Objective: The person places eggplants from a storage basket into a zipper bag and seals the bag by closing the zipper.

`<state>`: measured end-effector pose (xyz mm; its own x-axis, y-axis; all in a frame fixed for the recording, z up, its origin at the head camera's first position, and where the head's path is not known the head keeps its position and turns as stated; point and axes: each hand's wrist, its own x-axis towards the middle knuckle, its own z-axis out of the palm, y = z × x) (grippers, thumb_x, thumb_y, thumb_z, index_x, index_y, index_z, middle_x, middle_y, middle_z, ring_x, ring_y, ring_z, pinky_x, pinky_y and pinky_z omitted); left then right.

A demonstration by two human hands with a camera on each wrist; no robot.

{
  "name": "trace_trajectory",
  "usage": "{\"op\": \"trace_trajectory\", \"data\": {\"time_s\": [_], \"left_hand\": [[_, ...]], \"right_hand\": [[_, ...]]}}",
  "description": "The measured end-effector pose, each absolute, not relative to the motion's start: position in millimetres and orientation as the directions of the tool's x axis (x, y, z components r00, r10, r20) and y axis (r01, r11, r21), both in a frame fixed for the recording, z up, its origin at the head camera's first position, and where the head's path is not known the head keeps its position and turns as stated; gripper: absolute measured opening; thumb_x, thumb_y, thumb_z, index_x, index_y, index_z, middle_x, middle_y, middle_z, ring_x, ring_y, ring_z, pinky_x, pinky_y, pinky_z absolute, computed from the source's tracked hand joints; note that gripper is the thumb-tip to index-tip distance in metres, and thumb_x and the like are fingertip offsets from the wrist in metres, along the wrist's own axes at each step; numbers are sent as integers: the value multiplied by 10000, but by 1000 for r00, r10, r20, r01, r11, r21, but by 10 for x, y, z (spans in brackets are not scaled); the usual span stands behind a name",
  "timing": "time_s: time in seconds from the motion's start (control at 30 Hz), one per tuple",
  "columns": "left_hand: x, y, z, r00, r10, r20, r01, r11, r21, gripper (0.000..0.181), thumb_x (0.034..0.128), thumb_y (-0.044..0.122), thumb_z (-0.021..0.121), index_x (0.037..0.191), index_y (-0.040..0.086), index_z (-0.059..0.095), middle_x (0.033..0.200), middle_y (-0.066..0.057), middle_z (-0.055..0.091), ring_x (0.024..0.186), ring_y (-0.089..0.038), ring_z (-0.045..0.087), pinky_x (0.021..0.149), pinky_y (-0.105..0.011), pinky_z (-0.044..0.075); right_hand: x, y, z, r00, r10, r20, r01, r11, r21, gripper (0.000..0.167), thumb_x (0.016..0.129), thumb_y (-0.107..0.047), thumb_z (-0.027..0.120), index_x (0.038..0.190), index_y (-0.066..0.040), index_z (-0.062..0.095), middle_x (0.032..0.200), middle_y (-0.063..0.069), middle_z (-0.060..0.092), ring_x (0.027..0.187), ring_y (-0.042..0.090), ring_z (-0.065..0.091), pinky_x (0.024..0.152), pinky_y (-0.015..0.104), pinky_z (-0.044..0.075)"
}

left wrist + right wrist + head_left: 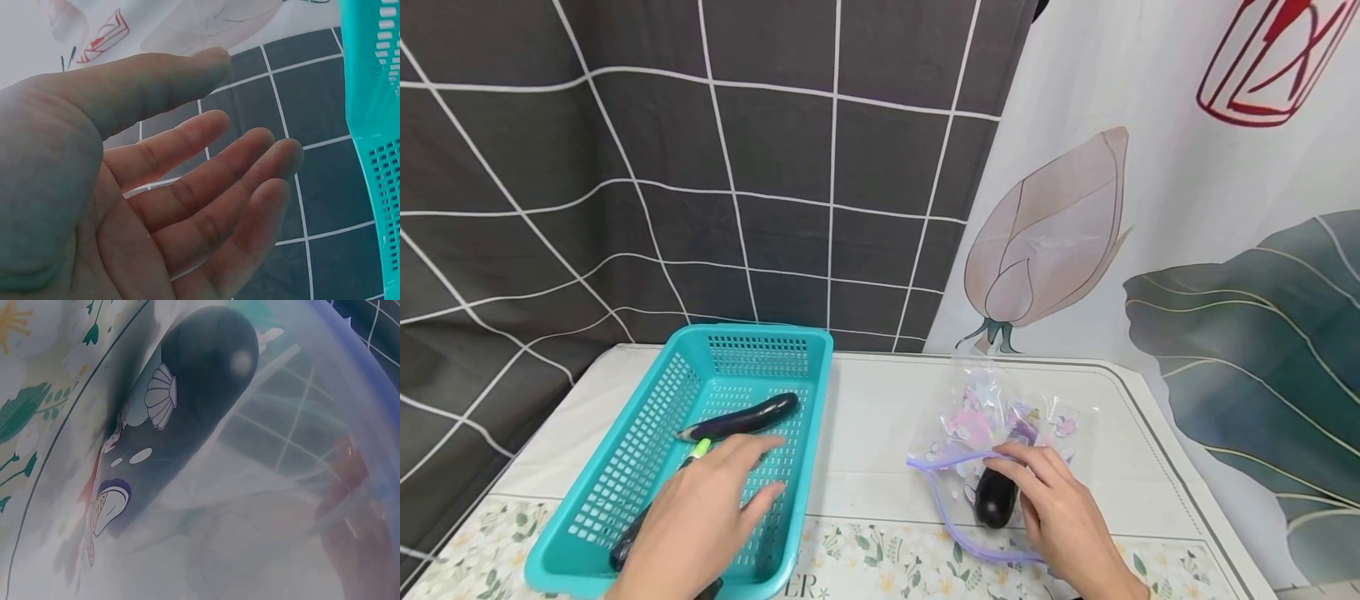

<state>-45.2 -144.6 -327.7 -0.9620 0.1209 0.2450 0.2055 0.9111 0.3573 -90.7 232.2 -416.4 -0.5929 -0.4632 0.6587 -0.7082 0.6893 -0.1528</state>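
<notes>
Hands both out over the work. Left hand (700, 512) is over the near part of the basket (760, 357), fingers loose and slightly bent, thumb well apart, nothing in its grasp; left wrist view shows a bare palm, with the basket wall off to the right. Right hand (1060, 508) is at the bag (970, 425), fingers slightly bent over the eggplant there, thumb apart from them. Cannot tell if it grips the eggplant or pinches the film; right wrist view catches only a blurry bit of finger through the plastic.

Bag is clear with pink and purple prints, lying on the right of the tabletop (880, 417). Purple zip (951, 461) along the mouth, mouth gaping toward the near side. Bagged eggplant (996, 500) lies lengthwise, rounded dark end near, other end farther in behind the prints. Shell print shows across its skin up close.

Basket is teal, slotted, on the left of the tabletop. Far eggplant (741, 419) lies slantwise inside, whole length visible. Near eggplant (625, 546) sits to the left, mostly hidden by the left hand; bright green tip (702, 447) shows just past the fingers. Another dark bit pokes out at the near edge, too covered to identify.

Floral band (887, 550) runs along the near side of the tabletop. Dark grid curtain (775, 150) far left, white curtain (1075, 50) with bud and leaf prints far right.
</notes>
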Motion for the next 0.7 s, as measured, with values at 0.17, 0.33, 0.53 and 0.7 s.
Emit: {"op": "trace_trajectory", "data": {"time_s": [0.17, 0.33, 0.53, 0.7], "left_hand": [[-497, -1505, -3269, -948, 133, 291, 236, 905, 355, 456, 791, 180, 867, 1215, 121, 708, 1166, -60, 701, 1027, -279, 692, 824, -521, 574], [-546, -1565, -3272, -952, 133, 276, 225, 915, 336, 463, 774, 164, 876, 1202, 109, 710, 1165, -80, 703, 1030, -308, 693, 829, -547, 565], [-606, -1670, -3296, -957, 132, 260, 212, 927, 310, 440, 775, 154, 873, 1183, 97, 718, 1167, -110, 703, 1043, -351, 680, 822, -564, 555], [-668, -1745, -3299, -959, 131, 250, 206, 931, 301, 446, 785, 147, 866, 1195, 65, 710, 1158, -152, 704, 1000, -370, 689, 804, -570, 556]], "right_hand": [[-910, 2317, -4169, -585, -463, 666, -710, 689, -145, 484, 859, 18, 378, 1187, -146, 695, 1220, 12, 639, 965, 165, 535, 730, 223, 423], [-913, 2313, -4184, -596, -460, 658, -702, 696, -150, 472, 920, -50, 318, 1185, -147, 697, 1225, 3, 640, 972, 160, 540, 745, 224, 433], [-914, 2305, -4183, -590, -457, 665, -703, 696, -145, 471, 947, -73, 298, 1187, -147, 697, 1230, 4, 642, 975, 161, 546, 741, 219, 432], [-909, 2315, -4188, -619, -458, 638, -690, 705, -164, 463, 909, -33, 346, 1194, -147, 694, 1245, -2, 634, 992, 157, 544, 754, 215, 430]]}}
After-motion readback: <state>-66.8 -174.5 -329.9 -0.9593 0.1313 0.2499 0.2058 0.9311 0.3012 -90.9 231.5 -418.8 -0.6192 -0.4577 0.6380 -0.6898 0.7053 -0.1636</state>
